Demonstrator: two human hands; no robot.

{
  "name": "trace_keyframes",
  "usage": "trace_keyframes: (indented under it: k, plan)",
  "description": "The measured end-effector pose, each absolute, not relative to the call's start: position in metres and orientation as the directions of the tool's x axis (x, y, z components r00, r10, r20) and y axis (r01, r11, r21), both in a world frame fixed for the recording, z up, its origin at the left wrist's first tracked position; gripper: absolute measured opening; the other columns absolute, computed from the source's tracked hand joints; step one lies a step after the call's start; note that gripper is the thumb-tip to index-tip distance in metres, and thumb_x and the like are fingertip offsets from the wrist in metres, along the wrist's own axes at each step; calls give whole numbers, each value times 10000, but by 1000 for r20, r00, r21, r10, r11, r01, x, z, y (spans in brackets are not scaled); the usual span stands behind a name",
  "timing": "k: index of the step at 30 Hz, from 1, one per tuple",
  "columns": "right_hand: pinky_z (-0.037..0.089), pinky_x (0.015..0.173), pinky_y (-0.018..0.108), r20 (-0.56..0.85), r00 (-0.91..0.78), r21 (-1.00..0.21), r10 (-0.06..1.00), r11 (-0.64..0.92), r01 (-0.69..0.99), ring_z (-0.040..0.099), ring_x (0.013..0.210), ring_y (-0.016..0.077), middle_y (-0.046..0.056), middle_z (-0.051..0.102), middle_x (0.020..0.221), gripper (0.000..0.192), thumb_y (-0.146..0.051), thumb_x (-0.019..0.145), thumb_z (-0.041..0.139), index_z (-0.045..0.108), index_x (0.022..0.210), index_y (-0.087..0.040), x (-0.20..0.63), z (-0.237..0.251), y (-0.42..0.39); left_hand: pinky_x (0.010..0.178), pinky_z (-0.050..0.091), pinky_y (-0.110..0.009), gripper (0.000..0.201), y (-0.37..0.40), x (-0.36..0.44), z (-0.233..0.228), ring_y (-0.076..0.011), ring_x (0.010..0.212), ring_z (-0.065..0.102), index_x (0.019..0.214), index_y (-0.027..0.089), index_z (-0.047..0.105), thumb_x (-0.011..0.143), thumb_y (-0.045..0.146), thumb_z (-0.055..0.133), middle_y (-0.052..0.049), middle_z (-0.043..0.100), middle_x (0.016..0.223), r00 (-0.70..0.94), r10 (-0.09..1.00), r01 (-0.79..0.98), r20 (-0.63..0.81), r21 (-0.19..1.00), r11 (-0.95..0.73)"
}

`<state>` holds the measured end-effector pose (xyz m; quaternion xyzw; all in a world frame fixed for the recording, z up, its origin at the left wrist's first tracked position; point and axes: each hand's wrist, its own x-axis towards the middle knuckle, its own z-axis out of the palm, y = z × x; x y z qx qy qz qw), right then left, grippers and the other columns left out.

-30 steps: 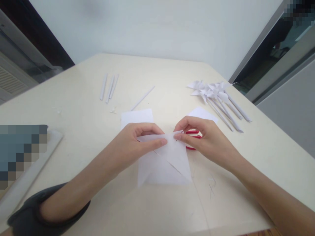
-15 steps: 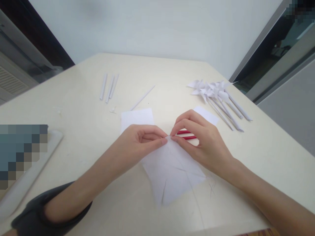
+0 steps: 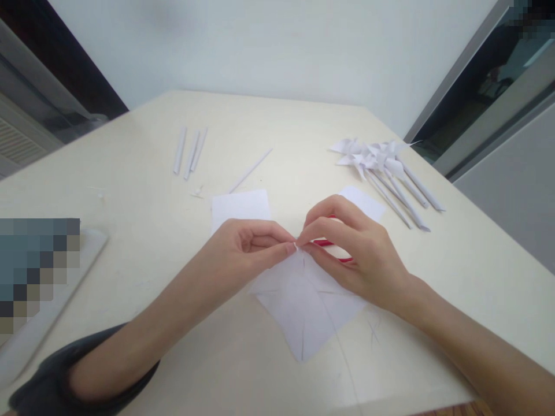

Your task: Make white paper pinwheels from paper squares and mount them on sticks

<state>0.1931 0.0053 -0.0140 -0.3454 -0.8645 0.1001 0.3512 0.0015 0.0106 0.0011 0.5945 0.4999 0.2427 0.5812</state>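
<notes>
A square sheet of white paper (image 3: 299, 315), with slits running in from its corners, hangs corner-down between my hands. My left hand (image 3: 255, 245) pinches its top corner between thumb and fingers. Right beside it, my right hand (image 3: 347, 242) pinches the same corner, fingertips nearly touching the left ones. Red scissor-like handles (image 3: 323, 242) show partly behind my right hand; the rest is hidden. Behind my left hand lies a white paper square (image 3: 240, 205), and another white paper (image 3: 362, 202) lies behind my right hand.
Paper pinwheels on rolled sticks (image 3: 377, 159) lie at the back right of the cream table (image 3: 277, 121). Several rolled paper tubes (image 3: 191, 153) lie back left, with a thin paper stick (image 3: 251, 170) nearer the middle. A pale long object (image 3: 56, 306) borders the left side, partly blurred out.
The hanging sheet has turned so that its lower corner points more straight down and its slits show more clearly. My right fingers have shifted slightly, still pinching at the top corner.
</notes>
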Motion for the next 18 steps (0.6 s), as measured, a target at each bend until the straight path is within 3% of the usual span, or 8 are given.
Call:
trace_keyframes:
  k: [5,8,14,18]
  plan:
    - [432,709,326,589,-571,-261,572,803,536,535,834,163,53,583,924,186,-106,883,473,620,844,-215,197,-16,11,592,532,-276,156,9,5,0,-183,653,672,813,248,720,758,358,624,-3,723,713,333,894,315,-301,929,196]
    - [439,743,338,589,-594,-247,549,821,514,538,851,161,54,583,945,198,-96,882,477,636,861,-212,199,-15,12,614,536,-263,129,10,4,0,-179,684,679,800,246,715,761,337,631,2,728,727,352,877,321,-326,922,214]
    - [496,652,247,397,-503,-628,768,627,461,559,863,141,46,552,976,74,-212,869,572,644,872,-198,198,-10,10,580,498,-221,104,9,3,3,-164,689,671,794,245,699,783,323,631,14,736,755,354,881,382,-315,908,171]
    - [505,707,269,294,-467,-716,834,515,470,565,844,137,21,565,941,61,-244,844,611,617,801,-201,196,-11,10,545,459,-197,176,3,4,-1,-160,703,660,784,253,699,827,375,580,23,733,760,369,905,445,-212,895,29]
